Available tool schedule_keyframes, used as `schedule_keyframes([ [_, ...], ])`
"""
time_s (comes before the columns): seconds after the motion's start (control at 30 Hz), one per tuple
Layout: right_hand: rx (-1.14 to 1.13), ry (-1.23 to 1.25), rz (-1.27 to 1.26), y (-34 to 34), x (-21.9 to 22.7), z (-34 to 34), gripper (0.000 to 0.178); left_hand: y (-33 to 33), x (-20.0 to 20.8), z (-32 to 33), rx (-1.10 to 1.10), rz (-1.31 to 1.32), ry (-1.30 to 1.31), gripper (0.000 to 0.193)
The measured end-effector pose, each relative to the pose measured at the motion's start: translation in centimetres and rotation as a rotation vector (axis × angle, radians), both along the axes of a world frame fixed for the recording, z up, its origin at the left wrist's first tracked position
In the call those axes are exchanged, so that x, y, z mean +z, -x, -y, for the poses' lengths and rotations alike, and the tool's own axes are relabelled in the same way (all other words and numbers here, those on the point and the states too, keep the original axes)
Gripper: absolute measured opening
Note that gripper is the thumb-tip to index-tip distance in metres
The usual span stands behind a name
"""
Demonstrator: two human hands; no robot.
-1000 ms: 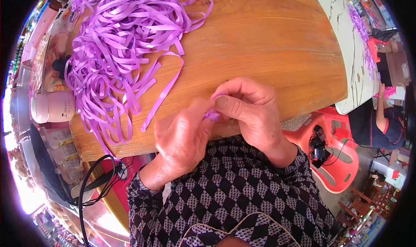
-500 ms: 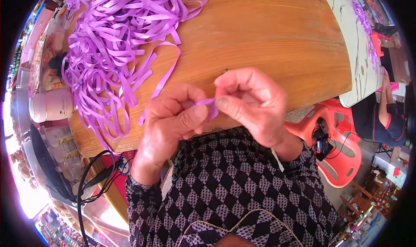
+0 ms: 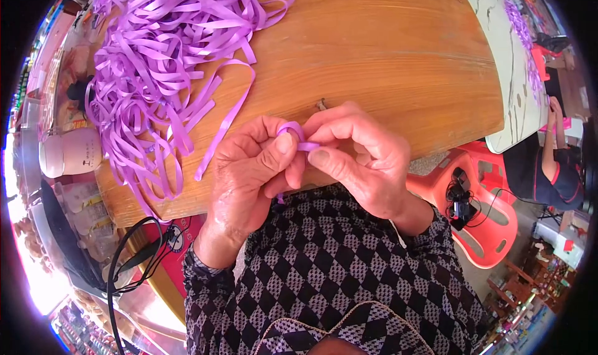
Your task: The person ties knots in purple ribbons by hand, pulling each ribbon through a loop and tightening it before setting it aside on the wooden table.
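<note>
A short purple ribbon (image 3: 308,146) is held between my two hands just above the table's near edge. It bends into a small loop over the left thumb and forefinger. My left hand (image 3: 252,162) pinches the loop, its other fingers curled under. Thumb and forefinger of my right hand (image 3: 364,152) close on the ribbon's end to the right of the loop. A bit of purple shows below the left fingers. To the left lies a big tangled heap of purple ribbons (image 3: 168,62), with one strand curving out near my left hand.
The wooden table (image 3: 374,49) spans the front, with a white marbled table (image 3: 517,105) at its right. A red plastic chair (image 3: 492,230) holds a black cable bundle (image 3: 460,199). A pale pink cup (image 3: 71,152) stands left. Another person (image 3: 554,162) sits far right.
The ribbon, a flat folded piece before, now curls into a loop over my left thumb and forefinger. Both hands have shifted slightly and keep their pinch.
</note>
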State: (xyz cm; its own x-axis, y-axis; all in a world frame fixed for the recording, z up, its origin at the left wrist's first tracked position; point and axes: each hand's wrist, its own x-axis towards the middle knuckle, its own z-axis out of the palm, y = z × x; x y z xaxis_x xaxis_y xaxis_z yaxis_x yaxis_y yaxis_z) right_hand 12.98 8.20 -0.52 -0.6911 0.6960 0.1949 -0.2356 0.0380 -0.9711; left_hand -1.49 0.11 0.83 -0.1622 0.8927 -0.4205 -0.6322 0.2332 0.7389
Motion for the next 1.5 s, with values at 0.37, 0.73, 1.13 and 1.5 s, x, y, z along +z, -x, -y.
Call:
schedule_keyframes([
  [0.37, 0.070, 0.483, -0.064, -0.7, 0.4, -0.6, 0.004, -0.7, 1.8, 0.3, 0.039, -0.162, -0.098, 0.027],
  [0.73, 0.320, 0.567, -0.080, -0.6, 2.6, -1.9, 0.007, 4.4, 6.1, -3.0, 0.458, -1.865, -0.746, 0.026],
  [1.13, -0.034, -0.430, 0.250, -0.6, 1.5, -3.1, 0.008, 0.1, 2.1, -2.0, -0.206, -0.460, -0.237, 0.031],
  [1.5, -0.064, -0.687, 0.174, -1.0, 1.4, -2.9, 0.015, 0.0, 1.9, -0.6, -0.180, -0.441, 0.070, 0.015],
])
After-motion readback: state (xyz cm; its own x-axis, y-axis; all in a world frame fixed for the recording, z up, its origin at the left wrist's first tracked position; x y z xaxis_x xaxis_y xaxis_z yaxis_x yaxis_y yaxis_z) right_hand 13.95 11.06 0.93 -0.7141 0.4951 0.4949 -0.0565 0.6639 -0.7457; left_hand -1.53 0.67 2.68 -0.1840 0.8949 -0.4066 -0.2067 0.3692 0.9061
